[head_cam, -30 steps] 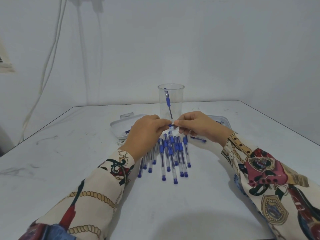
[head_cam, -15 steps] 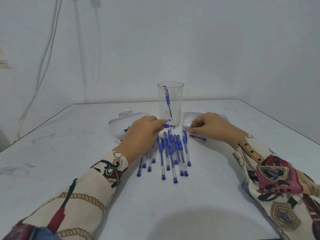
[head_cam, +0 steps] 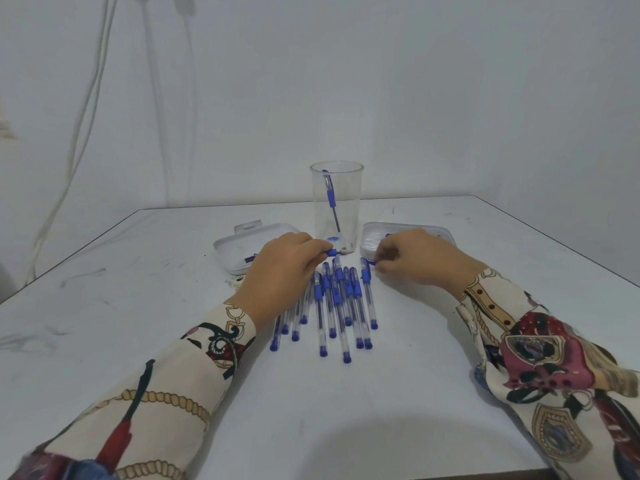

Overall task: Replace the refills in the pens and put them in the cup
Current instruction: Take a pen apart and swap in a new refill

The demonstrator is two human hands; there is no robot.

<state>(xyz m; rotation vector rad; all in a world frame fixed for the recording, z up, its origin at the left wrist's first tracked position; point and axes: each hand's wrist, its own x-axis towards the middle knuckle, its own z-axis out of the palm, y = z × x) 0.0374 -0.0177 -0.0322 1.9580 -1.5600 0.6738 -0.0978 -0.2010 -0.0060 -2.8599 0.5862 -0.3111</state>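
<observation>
Left hand [head_cam: 280, 268] lies low over the far-left side of the pen pile [head_cam: 332, 299], fingers curled, grip pinching a pen [head_cam: 331, 252] at its blue end just in front of the cup [head_cam: 336, 202]; the rest of that pen is hidden under the hand. Right hand [head_cam: 419, 259] sits on the tabletop [head_cam: 104, 323] right of the pile, fingers curled down with the tips by a small blue piece [head_cam: 371, 262] next to the rightmost pen; cannot tell if that grip holds it.

Cup is clear, upright, at the far middle of the tabletop, one pen [head_cam: 331, 199] leaning inside it. Pile lies between the hands, pens roughly parallel, overlapping, blue caps pointing toward the person. Left hand and wrist cover several pens on the pile's left side.

Left tray [head_cam: 228, 251], white, stands left of the cup, a few small blue bits inside, partly blocked by the left hand. Right tray [head_cam: 408, 230], white, right of the cup, right hand in front of it hiding its near edge. Both trays close beside the cup. Patterned sleeves [head_cam: 540, 341] on both arms. White cables [head_cam: 86, 133] hang on the wall far left. Dark scuffs on the tabletop at the left.
</observation>
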